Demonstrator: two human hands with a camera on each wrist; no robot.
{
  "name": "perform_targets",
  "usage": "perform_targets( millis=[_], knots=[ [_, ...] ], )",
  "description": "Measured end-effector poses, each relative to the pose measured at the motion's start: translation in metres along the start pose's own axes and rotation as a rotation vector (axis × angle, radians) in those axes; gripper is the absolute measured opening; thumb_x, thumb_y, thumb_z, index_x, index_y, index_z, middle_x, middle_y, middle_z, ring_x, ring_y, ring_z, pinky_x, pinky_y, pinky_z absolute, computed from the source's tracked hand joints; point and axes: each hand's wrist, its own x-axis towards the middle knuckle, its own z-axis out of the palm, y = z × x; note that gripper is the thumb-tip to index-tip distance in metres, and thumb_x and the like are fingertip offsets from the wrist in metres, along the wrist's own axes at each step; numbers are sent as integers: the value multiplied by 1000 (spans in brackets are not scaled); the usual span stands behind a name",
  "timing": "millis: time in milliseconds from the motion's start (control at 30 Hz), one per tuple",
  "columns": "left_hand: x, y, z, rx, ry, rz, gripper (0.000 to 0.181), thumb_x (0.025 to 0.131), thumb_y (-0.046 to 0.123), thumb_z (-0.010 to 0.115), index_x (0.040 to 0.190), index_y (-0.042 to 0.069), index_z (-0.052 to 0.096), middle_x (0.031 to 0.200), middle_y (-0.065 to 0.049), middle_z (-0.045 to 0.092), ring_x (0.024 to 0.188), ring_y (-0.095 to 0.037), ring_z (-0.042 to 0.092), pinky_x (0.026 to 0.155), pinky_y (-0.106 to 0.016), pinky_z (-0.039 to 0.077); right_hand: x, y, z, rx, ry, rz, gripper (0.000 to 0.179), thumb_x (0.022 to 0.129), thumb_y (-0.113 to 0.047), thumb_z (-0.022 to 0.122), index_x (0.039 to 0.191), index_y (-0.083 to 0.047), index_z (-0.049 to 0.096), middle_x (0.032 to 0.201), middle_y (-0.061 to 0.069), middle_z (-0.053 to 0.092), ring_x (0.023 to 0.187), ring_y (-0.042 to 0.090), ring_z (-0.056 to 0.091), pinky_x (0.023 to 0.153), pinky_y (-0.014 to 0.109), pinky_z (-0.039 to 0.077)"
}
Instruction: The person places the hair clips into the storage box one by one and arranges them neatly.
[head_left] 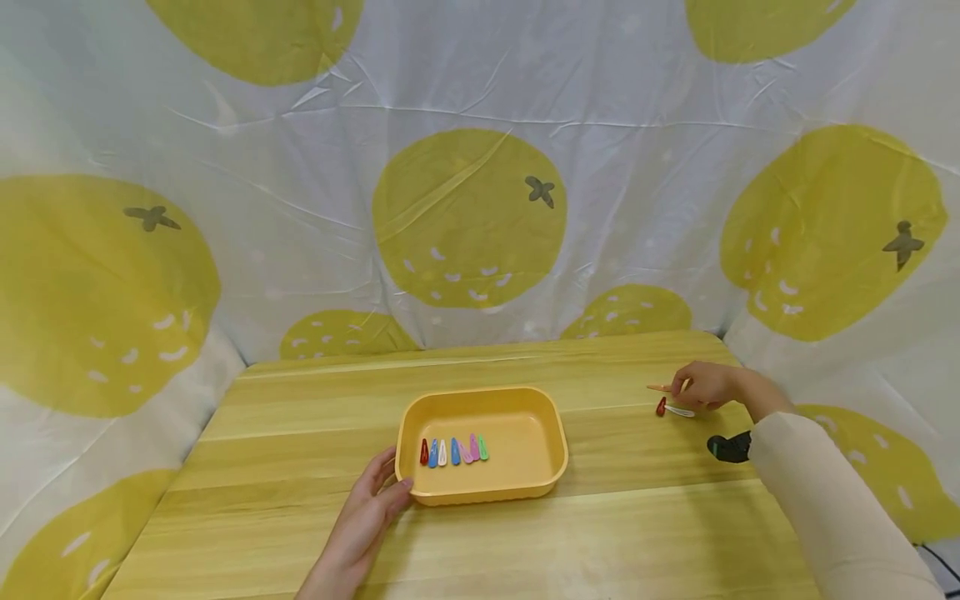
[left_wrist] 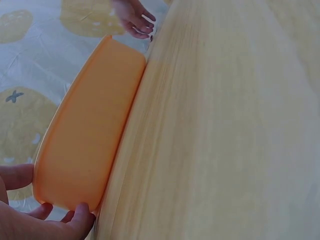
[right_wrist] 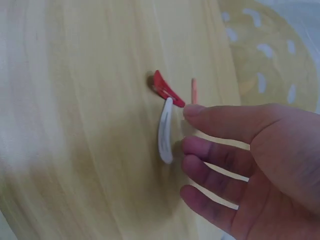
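Note:
A yellow plastic tray (head_left: 525, 490) stands on the wooden table, with several snap hair clips (head_left: 455, 452) lined up in its left half: red, blue, white, pink, purple and green. My left hand (head_left: 367, 502) grips the tray's near left corner, thumb at the rim and fingers against the wall. Far to the right, my right hand (head_left: 708, 386) is low over the table. Its thumb meets one end of an orange hair clip (right_wrist: 194, 90) and seems to pinch it; the index finger is hidden. Just beside lie a red hair clip (right_wrist: 166, 90) and a white hair clip (right_wrist: 165, 132), touching.
A black object (head_left: 729, 448) shows beside the right sleeve, partly covered by it. White cloth (head_left: 637, 192) printed with yellow fruit hangs behind the table (head_left: 600, 550) and at both sides. A dark cable (head_left: 939, 560) appears at the lower right.

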Motion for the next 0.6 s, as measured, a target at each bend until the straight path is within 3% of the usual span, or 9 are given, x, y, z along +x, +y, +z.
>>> perform_targets(
  millis=[133, 300, 433, 600],
  knots=[
    [0, 0, 0, 1, 2, 0, 70, 102, 1, 56, 161, -2, 19, 163, -29, 19, 145, -42, 32, 117, -54, 32, 5, 10, 6, -10, 22, -36, 12, 96, 0, 66, 105, 7, 62, 67, -1, 52, 54, 9, 40, 54, 26, 37],
    [0, 1, 0, 5, 3, -2, 69, 103, 1, 56, 161, -2, 20, 163, -29, 20, 144, -41, 33, 116, -54, 33, 7, 16, 11, -127, 113, -96, 14, 84, 5, 73, 94, 8, 63, 81, 5, 60, 70, 17, 52, 63, 31, 46],
    [0, 1, 1, 6, 5, -5, 68, 103, 1, 55, 161, -1, 20, 163, -29, 20, 144, -41, 33, 116, -54, 33, 7, 17, 12, -171, 147, -106, 14, 82, 6, 74, 91, 8, 64, 80, 5, 61, 72, 17, 53, 65, 33, 47],
    [0, 0, 0, 5, 3, -5, 67, 104, 1, 55, 161, -1, 20, 164, -29, 19, 145, -41, 32, 117, -54, 32, 10, 19, 14, -144, 132, -128, 12, 80, 9, 72, 88, 6, 64, 75, 1, 59, 68, 15, 52, 61, 29, 45]
  ],
)
